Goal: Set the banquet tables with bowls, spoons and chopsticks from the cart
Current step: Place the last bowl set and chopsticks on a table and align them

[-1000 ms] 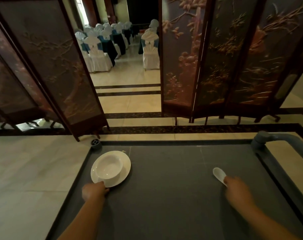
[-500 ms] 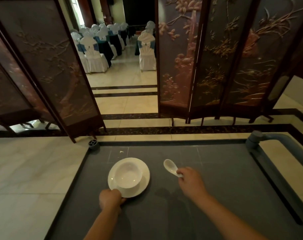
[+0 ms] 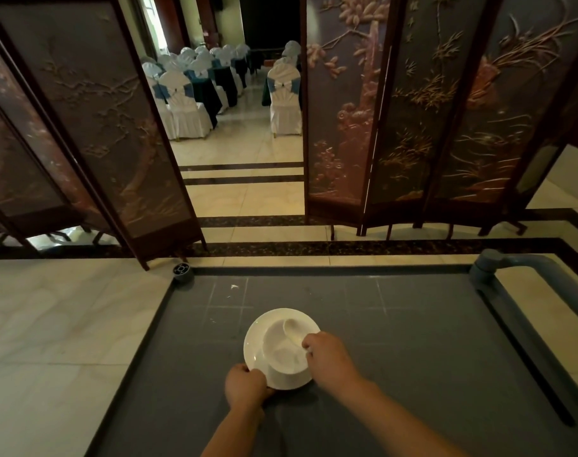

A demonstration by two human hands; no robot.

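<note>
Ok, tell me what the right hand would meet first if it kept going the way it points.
Likely the inside of the white ceramic bowl: the right hand aims the white ceramic spoon into it, though depth is unclear.

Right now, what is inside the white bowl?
A white spoon lies in the bowl, its scoop toward the far side. The right hand covers its handle end and the bowl's near right rim.

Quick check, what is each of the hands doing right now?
Left hand: closed on the near rim of the plate.
Right hand: closed on the spoon, its scoop in the bowl.
</note>
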